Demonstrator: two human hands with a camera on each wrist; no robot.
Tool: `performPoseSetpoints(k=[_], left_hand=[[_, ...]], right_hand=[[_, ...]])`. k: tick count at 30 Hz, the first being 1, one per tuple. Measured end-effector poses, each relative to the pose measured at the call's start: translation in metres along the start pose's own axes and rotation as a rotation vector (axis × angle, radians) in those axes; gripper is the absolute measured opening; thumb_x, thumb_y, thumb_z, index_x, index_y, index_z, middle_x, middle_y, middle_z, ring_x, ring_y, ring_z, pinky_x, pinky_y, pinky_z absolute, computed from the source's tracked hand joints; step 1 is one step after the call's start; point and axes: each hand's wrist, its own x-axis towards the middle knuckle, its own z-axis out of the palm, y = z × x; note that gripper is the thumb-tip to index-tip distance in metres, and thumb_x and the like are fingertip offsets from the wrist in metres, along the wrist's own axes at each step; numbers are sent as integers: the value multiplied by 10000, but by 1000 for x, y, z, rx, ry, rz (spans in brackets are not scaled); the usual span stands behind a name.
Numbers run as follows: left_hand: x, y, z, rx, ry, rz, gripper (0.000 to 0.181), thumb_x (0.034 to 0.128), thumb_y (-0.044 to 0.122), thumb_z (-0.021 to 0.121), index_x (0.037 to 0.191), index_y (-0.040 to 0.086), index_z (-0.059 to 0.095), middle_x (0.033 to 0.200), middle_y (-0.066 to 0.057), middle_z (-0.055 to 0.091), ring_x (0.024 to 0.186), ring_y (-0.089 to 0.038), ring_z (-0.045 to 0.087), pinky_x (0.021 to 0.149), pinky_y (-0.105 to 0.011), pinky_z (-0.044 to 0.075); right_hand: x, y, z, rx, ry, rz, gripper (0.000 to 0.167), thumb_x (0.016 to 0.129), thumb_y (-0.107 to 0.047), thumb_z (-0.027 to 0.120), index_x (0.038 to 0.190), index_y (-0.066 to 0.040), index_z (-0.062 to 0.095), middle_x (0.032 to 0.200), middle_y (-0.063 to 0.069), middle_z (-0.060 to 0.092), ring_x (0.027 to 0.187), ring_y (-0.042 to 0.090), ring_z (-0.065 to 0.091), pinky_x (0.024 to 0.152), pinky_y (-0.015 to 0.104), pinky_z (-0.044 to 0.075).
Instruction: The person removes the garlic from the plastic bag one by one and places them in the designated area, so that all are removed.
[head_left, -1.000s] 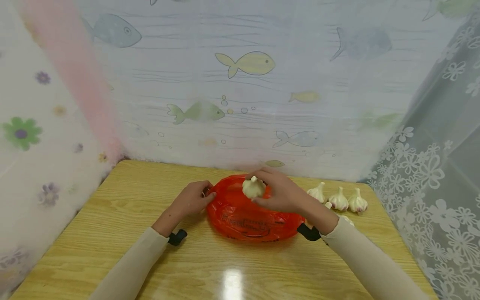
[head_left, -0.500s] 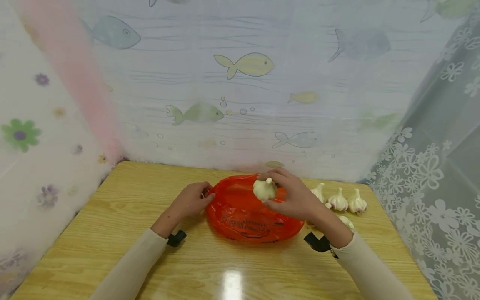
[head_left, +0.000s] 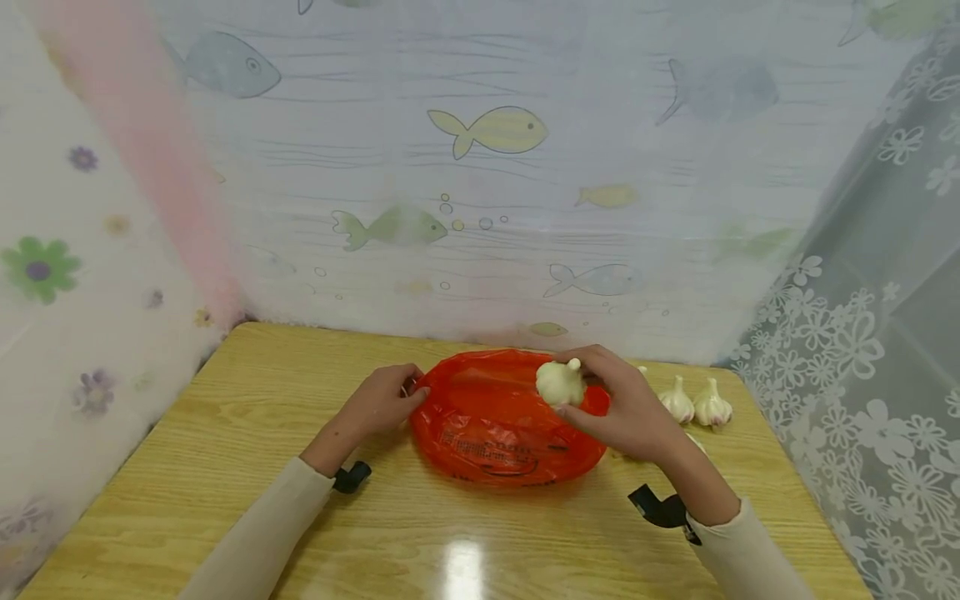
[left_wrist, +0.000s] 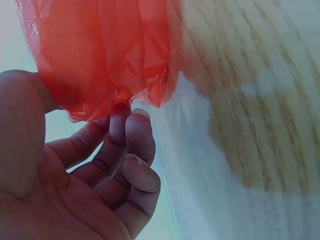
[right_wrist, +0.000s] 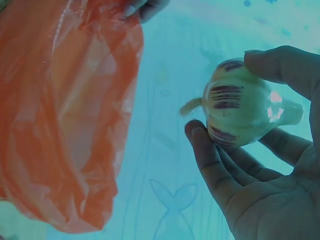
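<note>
A red plastic bag (head_left: 487, 450) with dark print sits on the table, its mouth spread wide. My left hand (head_left: 382, 400) pinches the bag's left edge; in the left wrist view, thumb and fingers (left_wrist: 120, 120) grip the gathered plastic. A pale garlic bulb (head_left: 560, 383) is held by my right hand (head_left: 622, 408) in front of the bag's right side. In the right wrist view the same bulb (right_wrist: 240, 102), marked with purple streaks, is between thumb and fingertips, apart from the bag (right_wrist: 75, 125).
Several garlic bulbs (head_left: 712, 406) stand on the table's right side, some partly hidden behind my right hand and wrist. The wooden table (head_left: 420, 533) meets a fish-printed curtain (head_left: 480, 250) at the back and a lace-patterned curtain (head_left: 870, 400) on the right.
My right hand has moved right with the garlic bulb, from over the middle of the bag to its right side. The left hand and the bag stay nearly still.
</note>
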Motion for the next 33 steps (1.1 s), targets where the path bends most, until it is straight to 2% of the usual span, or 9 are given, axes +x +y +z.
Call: performPoseSetpoints(k=[5, 11, 18, 23, 27, 30, 33], left_hand=[[1, -2, 0, 11, 0, -2, 173, 1046, 221, 655, 1125, 73, 697, 896, -12, 658, 705, -170, 571, 613, -315, 521], [0, -1, 0, 11, -5, -6, 180, 1044, 224, 658, 1129, 71, 699, 906, -12, 660, 723, -175, 573, 619, -316, 523], [0, -1, 0, 5, -10, -19, 182, 1046, 221, 655, 1139, 70, 697, 897, -16, 659, 697, -171, 574, 605, -314, 527], [0, -2, -1, 10, -7, -21, 181, 1044, 223, 660, 1137, 72, 698, 898, -13, 662, 703, -171, 574, 611, -315, 525], [1, -2, 0, 5, -8, -22, 180, 1041, 224, 660, 1135, 75, 699, 902, -13, 663, 709, -175, 573, 616, -316, 525], [1, -2, 0, 1, -12, -21, 181, 1042, 228, 659, 1133, 77, 699, 907, -12, 665, 711, -176, 575, 616, -315, 527], [1, -2, 0, 4, -13, -22, 182, 1042, 230, 657, 1134, 79, 699, 911, -11, 667, 715, -176, 577, 617, -313, 529]], right_hand=[[-11, 4, -2, 26, 20, 37, 541, 911, -94, 843, 1402, -142, 624, 1299, 5, 649, 1049, 158, 657, 952, 250, 565], [-26, 11, -6, 52, 47, 53, 501, 947, -83, 799, 1410, -133, 613, 1350, 44, 652, 1148, 199, 695, 968, 223, 554], [-42, 21, -15, 147, 68, 77, 458, 963, 0, 749, 1389, -103, 618, 1451, 113, 597, 1217, 48, 640, 1010, 166, 505], [-51, 28, -20, 182, 89, 63, 486, 952, 68, 729, 1407, -47, 600, 1454, 162, 543, 1210, 24, 615, 1029, 138, 476], [-59, 34, -26, 199, 98, 70, 492, 956, 87, 715, 1415, -27, 580, 1477, 76, 541, 1236, 17, 619, 1020, 144, 487], [-67, 38, -31, 204, 105, 99, 459, 966, 76, 710, 1394, -18, 574, 1507, -40, 543, 1253, -3, 618, 1004, 149, 501], [-75, 42, -36, 192, 121, 130, 426, 969, 67, 714, 1366, -10, 582, 1518, -93, 546, 1259, -16, 605, 994, 146, 505]])
